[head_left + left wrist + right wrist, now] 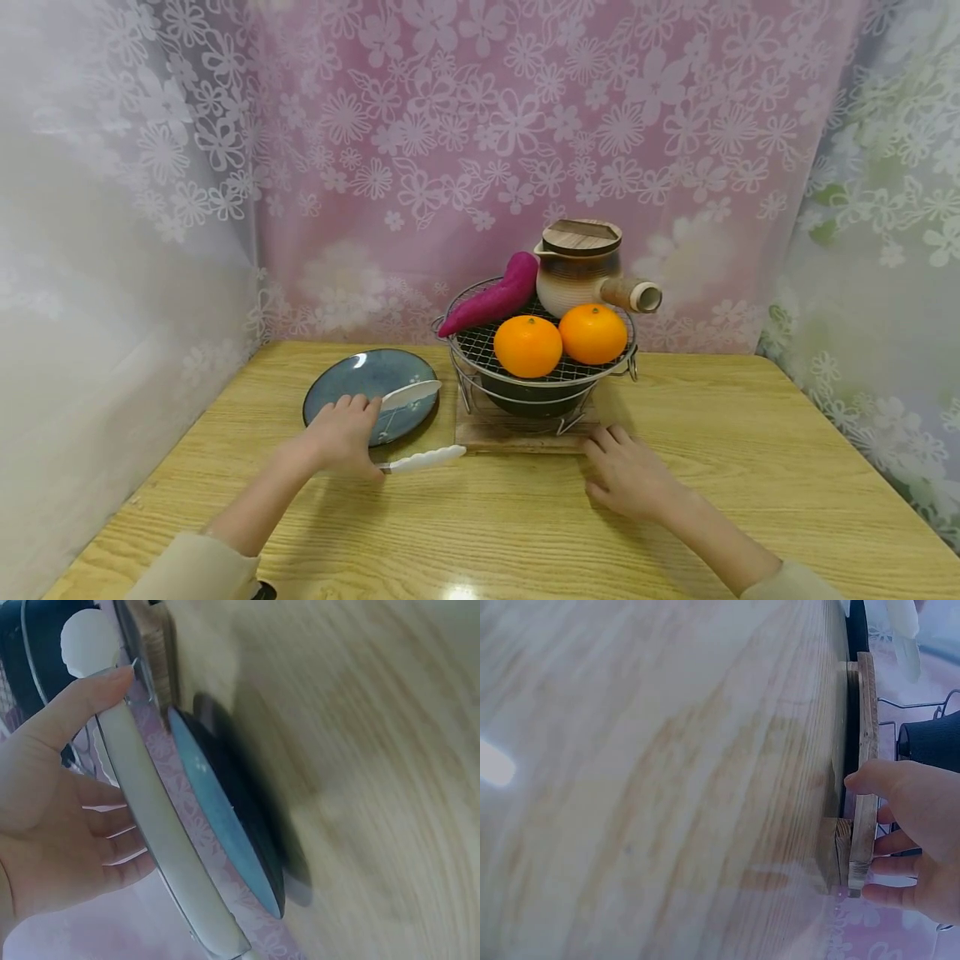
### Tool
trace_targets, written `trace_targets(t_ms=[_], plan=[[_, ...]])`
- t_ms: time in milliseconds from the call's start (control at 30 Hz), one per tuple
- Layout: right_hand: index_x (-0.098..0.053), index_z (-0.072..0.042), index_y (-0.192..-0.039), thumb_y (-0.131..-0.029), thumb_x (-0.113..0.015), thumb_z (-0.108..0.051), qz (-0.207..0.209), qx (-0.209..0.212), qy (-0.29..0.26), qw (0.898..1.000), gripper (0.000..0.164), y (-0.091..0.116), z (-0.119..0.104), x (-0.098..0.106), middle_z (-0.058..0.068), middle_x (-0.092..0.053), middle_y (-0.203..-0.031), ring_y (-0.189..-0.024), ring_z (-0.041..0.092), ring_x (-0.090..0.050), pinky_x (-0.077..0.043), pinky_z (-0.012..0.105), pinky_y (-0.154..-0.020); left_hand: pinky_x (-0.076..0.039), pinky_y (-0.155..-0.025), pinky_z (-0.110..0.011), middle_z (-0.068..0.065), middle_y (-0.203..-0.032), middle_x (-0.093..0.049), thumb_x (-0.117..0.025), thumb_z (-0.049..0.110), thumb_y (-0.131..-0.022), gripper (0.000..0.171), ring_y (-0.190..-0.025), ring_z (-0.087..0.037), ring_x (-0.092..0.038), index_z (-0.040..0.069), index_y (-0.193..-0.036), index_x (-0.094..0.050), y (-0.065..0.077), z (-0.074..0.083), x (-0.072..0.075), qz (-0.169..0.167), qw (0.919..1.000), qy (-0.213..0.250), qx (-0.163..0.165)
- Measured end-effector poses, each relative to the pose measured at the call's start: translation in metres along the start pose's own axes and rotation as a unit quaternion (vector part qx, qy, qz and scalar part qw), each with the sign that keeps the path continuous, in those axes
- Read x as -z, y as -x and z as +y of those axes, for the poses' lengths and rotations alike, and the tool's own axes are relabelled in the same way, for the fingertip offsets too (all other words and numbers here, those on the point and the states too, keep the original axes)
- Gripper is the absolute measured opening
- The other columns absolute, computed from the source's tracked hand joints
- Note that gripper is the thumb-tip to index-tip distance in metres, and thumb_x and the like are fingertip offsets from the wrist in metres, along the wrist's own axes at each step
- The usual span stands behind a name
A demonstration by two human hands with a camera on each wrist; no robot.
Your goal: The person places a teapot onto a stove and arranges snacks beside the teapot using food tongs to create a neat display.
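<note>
My left hand (347, 437) holds a pair of tongs (427, 459) with white, scalloped tips, spread apart near the blue plate (352, 379). In the left wrist view, the thumb lies along one pale handle (161, 817) and the fingers are behind it. At the front right corner of a wooden board (517, 439), my right hand (630, 475) grips the edge, thumb in front and fingers over the top in the right wrist view. On the board stands a dark pot-like stove (536, 400) with a round wire rack (480, 346).
The rack carries two oranges (528, 346), a purple sweet potato (495, 297) and a brown-and-cream teapot (573, 279) with a wooden lid and side handle. Wire loops jut from the rack's sides. Flowered curtains (450, 150) enclose the wooden table (480, 533) behind and at both sides.
</note>
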State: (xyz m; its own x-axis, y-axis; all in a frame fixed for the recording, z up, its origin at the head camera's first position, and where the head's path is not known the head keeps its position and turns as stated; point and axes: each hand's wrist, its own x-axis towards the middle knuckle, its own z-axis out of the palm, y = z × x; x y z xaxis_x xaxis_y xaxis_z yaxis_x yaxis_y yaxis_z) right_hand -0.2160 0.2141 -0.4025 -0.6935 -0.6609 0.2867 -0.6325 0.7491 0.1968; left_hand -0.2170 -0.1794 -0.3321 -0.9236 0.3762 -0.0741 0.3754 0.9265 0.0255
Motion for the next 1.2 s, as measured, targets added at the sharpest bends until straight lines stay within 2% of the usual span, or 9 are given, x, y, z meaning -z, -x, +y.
trace_targets(t_ms=[233, 633, 1033, 1200], plan=[[-0.057, -0.005, -0.104, -0.076, -0.071, -0.029, 0.000, 0.003, 0.000, 1.000, 0.038, 0.000, 0.000, -0.001, 0.009, -0.050, -0.096, -0.086, 0.027, -0.048, -0.044, 0.040, -0.073, -0.036, -0.089, -0.054, -0.024, -0.124, -0.046, -0.081, 0.047, -0.061, 0.104, -0.112, -0.042, -0.042, -0.010, -0.135, -0.036, 0.003, 0.005, -0.007, -0.007, 1.0000, 0.004, -0.001], [-0.058, -0.004, -0.104, -0.076, -0.072, -0.028, 0.005, 0.007, 0.000, 1.000, 0.040, 0.001, 0.000, -0.001, 0.010, -0.050, -0.096, -0.086, 0.027, -0.048, -0.044, 0.040, -0.073, -0.037, -0.090, -0.053, -0.022, -0.124, -0.047, -0.081, 0.052, -0.059, 0.105, -0.113, -0.040, -0.044, -0.009, -0.134, -0.039, 0.004, 0.017, -0.014, -0.023, 0.9996, -0.015, -0.007], [-0.058, -0.005, -0.104, -0.075, -0.072, -0.028, 0.013, 0.009, -0.001, 1.000, 0.039, 0.001, 0.000, -0.001, 0.010, -0.050, -0.097, -0.086, 0.028, -0.048, -0.045, 0.040, -0.074, -0.036, -0.092, -0.054, -0.023, -0.123, -0.047, -0.082, 0.054, -0.056, 0.106, -0.114, -0.042, -0.043, -0.009, -0.131, -0.042, 0.009, 0.021, -0.019, -0.041, 0.9989, -0.021, -0.004], [-0.058, -0.005, -0.104, -0.075, -0.072, -0.027, 0.013, 0.006, -0.003, 1.000, 0.039, 0.001, 0.001, -0.002, 0.010, -0.050, -0.098, -0.087, 0.028, -0.048, -0.045, 0.040, -0.073, -0.035, -0.092, -0.054, -0.025, -0.123, -0.047, -0.082, 0.055, -0.055, 0.106, -0.115, -0.043, -0.042, -0.010, -0.130, -0.043, 0.009, 0.023, -0.023, -0.041, 0.9987, -0.028, -0.012]])
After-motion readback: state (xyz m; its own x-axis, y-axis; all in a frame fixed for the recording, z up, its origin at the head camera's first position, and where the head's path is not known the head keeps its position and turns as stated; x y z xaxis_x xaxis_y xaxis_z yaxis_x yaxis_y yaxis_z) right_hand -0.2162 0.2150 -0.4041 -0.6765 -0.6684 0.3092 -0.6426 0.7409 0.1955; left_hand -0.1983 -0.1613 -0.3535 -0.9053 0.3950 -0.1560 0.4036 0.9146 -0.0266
